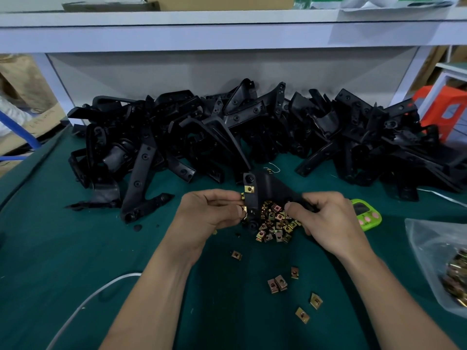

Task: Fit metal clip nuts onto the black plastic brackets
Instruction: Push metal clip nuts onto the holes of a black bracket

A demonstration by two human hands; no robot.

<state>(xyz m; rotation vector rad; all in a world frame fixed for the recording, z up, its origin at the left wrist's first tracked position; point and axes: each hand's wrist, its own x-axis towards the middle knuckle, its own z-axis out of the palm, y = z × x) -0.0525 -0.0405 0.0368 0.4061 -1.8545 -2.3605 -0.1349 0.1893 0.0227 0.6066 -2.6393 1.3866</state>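
A dark green worktop [63, 248] runs to a pale grey back panel [202, 69] on the far side, under a white shelf [177, 34] spanning the scene. Cardboard boxes [22, 82] stand far left. An orange container [444, 109] sits far right.

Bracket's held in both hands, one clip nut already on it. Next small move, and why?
Probably: the left hand thumbs its pinched clip nut fully onto the bracket edge. That nut sits at the edge just below the fitted clip nut, seemingly not seated, while the right hand steadies the far end in its grip.
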